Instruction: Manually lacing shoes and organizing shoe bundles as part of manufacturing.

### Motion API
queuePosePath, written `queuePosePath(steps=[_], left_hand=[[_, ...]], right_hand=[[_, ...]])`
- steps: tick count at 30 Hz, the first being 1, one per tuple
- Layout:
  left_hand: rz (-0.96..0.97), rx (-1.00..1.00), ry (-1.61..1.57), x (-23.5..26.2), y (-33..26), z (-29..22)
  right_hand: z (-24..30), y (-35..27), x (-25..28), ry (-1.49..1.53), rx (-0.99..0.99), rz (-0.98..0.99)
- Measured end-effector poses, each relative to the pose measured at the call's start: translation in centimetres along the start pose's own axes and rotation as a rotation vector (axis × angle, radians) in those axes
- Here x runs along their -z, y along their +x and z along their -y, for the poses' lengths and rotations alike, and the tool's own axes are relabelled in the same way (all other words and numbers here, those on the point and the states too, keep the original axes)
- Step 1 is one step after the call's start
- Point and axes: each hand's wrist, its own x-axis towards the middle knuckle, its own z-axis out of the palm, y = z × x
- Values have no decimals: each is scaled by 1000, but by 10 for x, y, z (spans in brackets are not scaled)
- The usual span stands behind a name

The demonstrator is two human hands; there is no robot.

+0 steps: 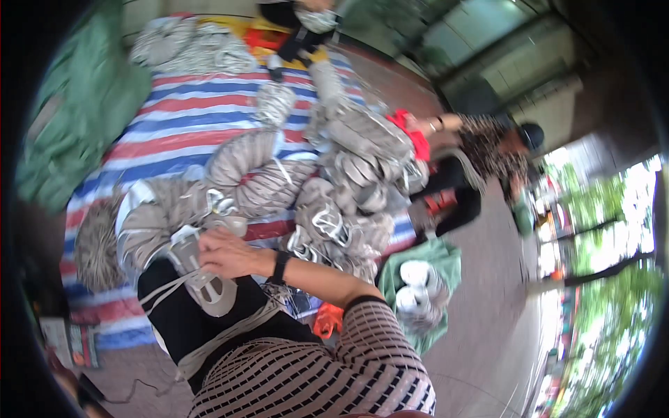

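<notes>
A grey shoe upper point(217, 298) lies over my black-clad knee, its row of lace holes facing up. My right hand point(226, 252), with a black band at the wrist, is closed on its edge; the fingertips are partly hidden. Pale laces point(167, 287) stretch from the upper toward the left. A hank of grey laces point(219, 343) is draped across my thigh. At the lower left rim, part of my left hand or forearm point(64, 376) shows dimly, and its fingers cannot be made out. Just beyond the knee lies a curved row of nested grey shoe uppers point(157, 209).
A striped sheet point(178, 132) carries several stacks of uppers point(362, 150) and a lace bundle point(101, 244). Green sacking point(83, 104) stands at left. A green bag point(446, 261) with white-and-grey rolls lies at right. One person point(498, 143) sits at right, another point(286, 28) at the back.
</notes>
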Motion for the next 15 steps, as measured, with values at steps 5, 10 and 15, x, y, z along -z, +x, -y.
queuePosePath(steps=[5,10,15], left_hand=[[219,392,-774,-50,63,-246],[307,628,-1088,-29,46,-252],[593,-2,-801,-55,46,-350]], right_hand=[[-10,-45,-30,-365,-60,-68],[8,-6,-43,-135,-158,42],[21,2,-19,-97,-236,160]])
